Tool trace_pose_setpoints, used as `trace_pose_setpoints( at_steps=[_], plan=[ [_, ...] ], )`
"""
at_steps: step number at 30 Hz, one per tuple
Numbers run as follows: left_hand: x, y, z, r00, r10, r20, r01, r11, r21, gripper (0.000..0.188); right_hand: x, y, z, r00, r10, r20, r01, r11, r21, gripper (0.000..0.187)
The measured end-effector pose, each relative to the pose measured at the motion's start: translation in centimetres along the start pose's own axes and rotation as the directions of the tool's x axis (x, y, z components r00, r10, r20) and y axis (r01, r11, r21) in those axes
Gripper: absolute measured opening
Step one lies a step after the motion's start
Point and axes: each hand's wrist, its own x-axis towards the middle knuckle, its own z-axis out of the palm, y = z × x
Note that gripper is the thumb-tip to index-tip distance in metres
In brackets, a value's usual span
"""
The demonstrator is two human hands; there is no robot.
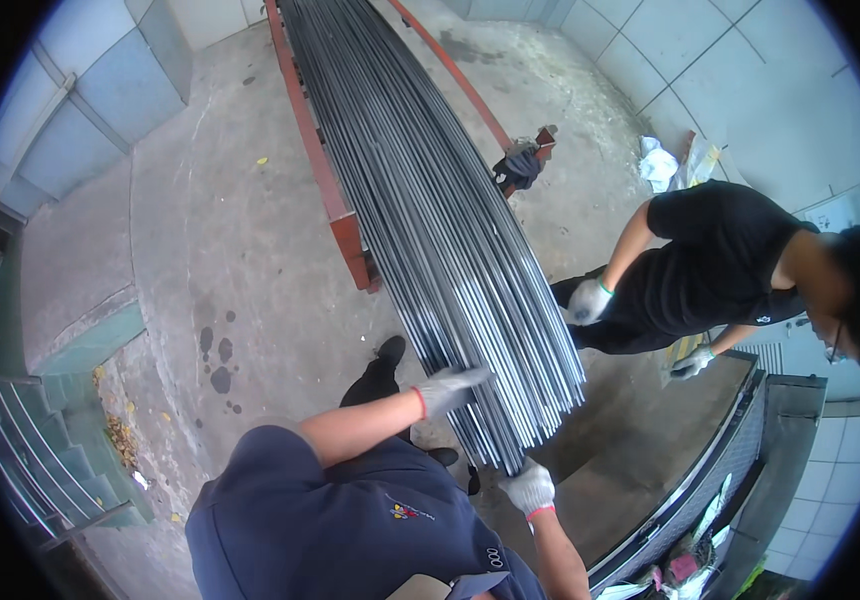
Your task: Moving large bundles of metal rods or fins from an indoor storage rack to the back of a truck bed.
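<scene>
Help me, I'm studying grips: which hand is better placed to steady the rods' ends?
Probably the right hand: it is at the near ends of the metal rods, while the left hand is farther back along them.

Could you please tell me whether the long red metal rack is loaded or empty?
Loaded: many long, thin grey metal rods lie along the red metal rack, their near ends jutting past it.

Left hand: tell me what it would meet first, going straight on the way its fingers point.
The left hand points rightward across the metal rods, so it would most likely meet those first; whether it already touches them is hard to tell.
</scene>
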Motion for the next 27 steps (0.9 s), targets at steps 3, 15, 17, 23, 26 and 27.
trace_pose_setpoints(
  at_steps=[3, 15, 17, 23, 26, 27],
  plan=[
    [2.8, 1.3, 1.6, 0.999, -0.018, -0.047, 0.001, 0.942, -0.337, 0.024, 2.9, -5.6, -0.6, 0.995, 0.015, -0.104, -0.020, 0.999, -0.048, 0.061],
    [10.3, 12.9, -7.5, 0.928, 0.193, -0.318, -0.263, 0.945, -0.195, 0.017, -12.1, 19.8, 6.0, 0.957, 0.215, -0.196, -0.247, 0.956, -0.158, 0.039],
    [10.6, 13.4, -8.1, 0.905, 0.226, -0.361, -0.327, 0.912, -0.246, 0.018, -11.2, 17.5, 4.4, 0.976, 0.187, -0.114, -0.204, 0.965, -0.166, 0.038],
    [6.8, 6.2, -2.4, 0.955, 0.110, -0.277, -0.171, 0.963, -0.208, 0.027, -6.7, 11.1, 1.3, 0.944, 0.227, 0.238, -0.226, 0.974, -0.031, 0.058],
    [4.3, -1.2, 0.6, 0.954, 0.118, -0.276, -0.149, 0.984, -0.094, 0.024, -1.5, 6.0, 0.5, 0.946, 0.104, 0.306, -0.110, 0.994, 0.002, 0.061],
    [4.8, -2.3, 0.8, 0.908, 0.059, -0.414, -0.117, 0.986, -0.117, 0.023, -0.3, 2.6, -1.2, 0.944, 0.070, 0.323, -0.093, 0.994, 0.054, 0.063]
  ],
)
